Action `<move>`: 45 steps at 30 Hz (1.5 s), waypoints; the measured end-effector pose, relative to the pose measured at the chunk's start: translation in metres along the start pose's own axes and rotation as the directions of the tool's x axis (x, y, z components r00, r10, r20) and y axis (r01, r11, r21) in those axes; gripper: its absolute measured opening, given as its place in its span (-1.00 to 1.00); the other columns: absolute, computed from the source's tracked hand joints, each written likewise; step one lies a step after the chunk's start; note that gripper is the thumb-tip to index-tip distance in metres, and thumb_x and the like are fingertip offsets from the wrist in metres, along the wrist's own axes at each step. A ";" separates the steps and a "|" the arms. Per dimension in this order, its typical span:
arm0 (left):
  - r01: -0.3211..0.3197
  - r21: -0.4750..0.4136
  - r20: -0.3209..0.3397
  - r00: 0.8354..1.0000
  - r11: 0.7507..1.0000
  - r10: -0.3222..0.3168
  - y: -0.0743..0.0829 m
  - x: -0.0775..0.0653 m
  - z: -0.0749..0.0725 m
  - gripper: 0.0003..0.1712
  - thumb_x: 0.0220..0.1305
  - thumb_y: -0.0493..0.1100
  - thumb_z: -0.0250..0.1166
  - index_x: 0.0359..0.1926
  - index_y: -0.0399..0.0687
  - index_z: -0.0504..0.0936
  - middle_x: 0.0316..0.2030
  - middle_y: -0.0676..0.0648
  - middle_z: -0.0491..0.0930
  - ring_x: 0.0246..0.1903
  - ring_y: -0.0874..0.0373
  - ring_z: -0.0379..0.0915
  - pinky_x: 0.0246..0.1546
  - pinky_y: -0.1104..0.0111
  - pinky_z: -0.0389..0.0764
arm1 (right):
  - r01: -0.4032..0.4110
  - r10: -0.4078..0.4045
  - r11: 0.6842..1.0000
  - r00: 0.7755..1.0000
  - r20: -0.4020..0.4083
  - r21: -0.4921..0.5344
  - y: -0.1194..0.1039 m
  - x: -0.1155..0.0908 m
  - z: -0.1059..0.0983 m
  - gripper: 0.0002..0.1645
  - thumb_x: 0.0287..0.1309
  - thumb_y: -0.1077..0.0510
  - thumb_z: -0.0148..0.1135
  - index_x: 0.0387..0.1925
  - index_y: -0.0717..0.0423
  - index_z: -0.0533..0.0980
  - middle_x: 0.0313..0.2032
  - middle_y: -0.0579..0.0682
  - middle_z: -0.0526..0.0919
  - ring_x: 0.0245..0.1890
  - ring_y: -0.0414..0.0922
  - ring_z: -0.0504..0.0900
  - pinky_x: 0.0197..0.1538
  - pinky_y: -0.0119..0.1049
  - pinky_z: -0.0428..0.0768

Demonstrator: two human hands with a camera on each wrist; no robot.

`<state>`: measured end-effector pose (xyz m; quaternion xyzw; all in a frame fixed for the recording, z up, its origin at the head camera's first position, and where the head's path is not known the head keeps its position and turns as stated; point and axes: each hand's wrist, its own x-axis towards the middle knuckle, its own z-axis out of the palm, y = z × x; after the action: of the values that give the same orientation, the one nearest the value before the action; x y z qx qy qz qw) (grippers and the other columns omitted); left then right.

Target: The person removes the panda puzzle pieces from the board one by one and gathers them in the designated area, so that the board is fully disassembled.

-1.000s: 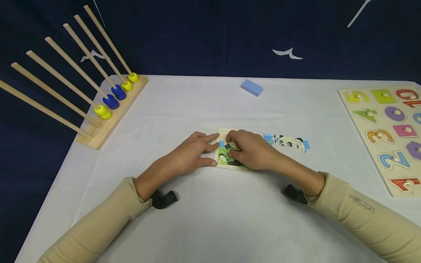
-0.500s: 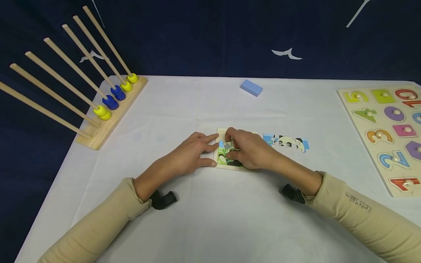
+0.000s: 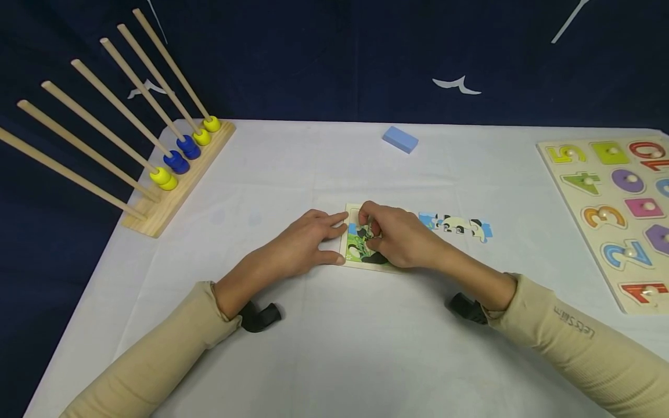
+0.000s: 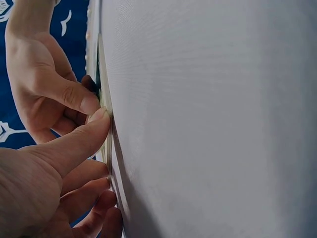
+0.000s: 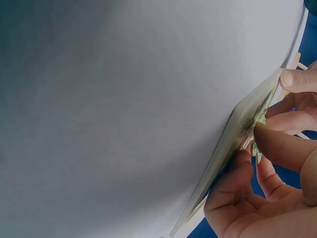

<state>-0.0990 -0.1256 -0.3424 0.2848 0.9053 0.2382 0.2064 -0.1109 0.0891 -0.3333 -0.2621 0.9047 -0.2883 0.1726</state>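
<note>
A wooden tray puzzle (image 3: 367, 266) with a panda and green bamboo picture lies at the middle of the table. My left hand (image 3: 305, 242) rests at its left edge, thumb and fingers extended against the frame. Over the tray, my right hand (image 3: 405, 238) pinches a small green puzzle piece (image 5: 256, 151) between thumb and fingers, seen tilted up from the board in the right wrist view. The right hand hides much of the tray's right side. Several loose panda puzzle pieces (image 3: 460, 225) lie in a row just right of the tray.
A wooden peg abacus (image 3: 180, 200) with yellow and blue beads stands at the left. A blue block (image 3: 400, 140) lies towards the back edge. At the right is a number-and-shape peg board (image 3: 596, 249). Black wrist gear (image 3: 260, 317) sits under the left wrist.
My right thumb and fingers have shifted slightly over the tray, and the pinched piece has changed its tilt. The left hand stays at the frame's edge.
</note>
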 end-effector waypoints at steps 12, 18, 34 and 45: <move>0.001 -0.004 0.002 1.000 1.000 -0.001 0.001 -0.002 -0.002 -0.26 0.27 -0.01 0.39 0.35 -0.26 0.38 0.47 -0.08 0.14 0.37 -0.07 0.09 0.32 0.17 0.23 | 0.001 -0.001 1.000 1.000 -0.013 -0.007 -0.006 0.002 0.001 -0.70 0.08 0.35 0.35 -0.19 0.13 0.42 -0.52 -0.04 0.43 -0.54 -0.13 0.39 -0.39 -0.22 0.35; -0.004 0.001 0.001 1.000 1.000 0.004 0.001 -0.003 -0.003 -0.26 0.27 0.00 0.39 0.35 -0.26 0.38 0.47 -0.08 0.14 0.37 -0.07 0.09 0.32 0.17 0.23 | -0.009 0.010 0.999 1.000 -0.023 0.047 -0.005 0.002 0.001 -0.73 0.10 0.35 0.34 -0.22 0.11 0.44 -0.52 -0.05 0.44 -0.55 -0.12 0.39 -0.40 -0.22 0.37; -0.008 0.011 -0.001 1.000 1.000 0.008 0.000 0.000 -0.001 -0.26 0.27 0.00 0.39 0.35 -0.27 0.39 0.47 -0.09 0.16 0.36 -0.08 0.11 0.33 0.16 0.20 | -0.017 0.036 0.955 0.997 -0.061 0.296 0.000 -0.009 -0.010 -0.81 0.13 0.41 0.31 -0.22 0.19 0.55 -0.48 0.01 0.50 -0.55 -0.08 0.42 -0.39 -0.25 0.42; 0.016 0.016 -0.023 1.000 1.000 -0.015 0.000 0.000 0.001 -0.24 0.23 0.01 0.42 0.36 -0.22 0.41 0.45 -0.05 0.20 0.35 -0.05 0.15 0.32 0.16 0.22 | -0.031 0.053 0.950 0.997 -0.062 0.311 0.011 -0.028 -0.020 -0.82 0.14 0.38 0.32 -0.21 0.18 0.55 -0.45 0.03 0.51 -0.53 -0.07 0.41 -0.40 -0.32 0.38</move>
<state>-0.0988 -0.1247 -0.3428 0.2768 0.9117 0.2324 0.1956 -0.1021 0.1211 -0.3205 -0.2021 0.8591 -0.4318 0.1859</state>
